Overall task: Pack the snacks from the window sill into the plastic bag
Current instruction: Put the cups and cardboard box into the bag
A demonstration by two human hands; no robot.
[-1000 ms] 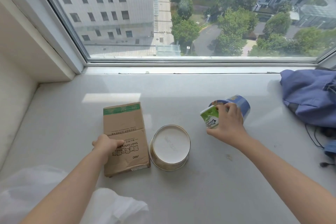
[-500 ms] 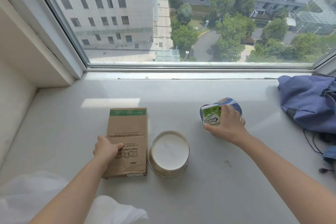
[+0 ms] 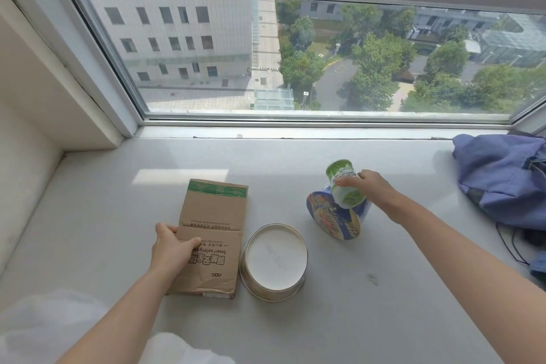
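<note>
A flat brown cardboard box (image 3: 212, 233) lies on the white window sill (image 3: 295, 156); my left hand (image 3: 171, 248) grips its left edge. To its right stands an upside-down paper bowl (image 3: 276, 260) with a white bottom. Further right a blue snack cup (image 3: 334, 216) lies tipped on its side. My right hand (image 3: 375, 186) holds a small green-and-white cup (image 3: 344, 186) lifted just above the blue one. A crumpled white plastic bag (image 3: 44, 331) shows at the lower left, partly behind my left arm.
A blue cloth backpack (image 3: 502, 177) with dark cords sits at the sill's right end. The window pane (image 3: 295, 53) closes off the back and a wall recess bounds the left.
My right hand lifted the green cup off the blue cup, which now lies tipped over in plain sight. My left hand slid a little further onto the cardboard box.
</note>
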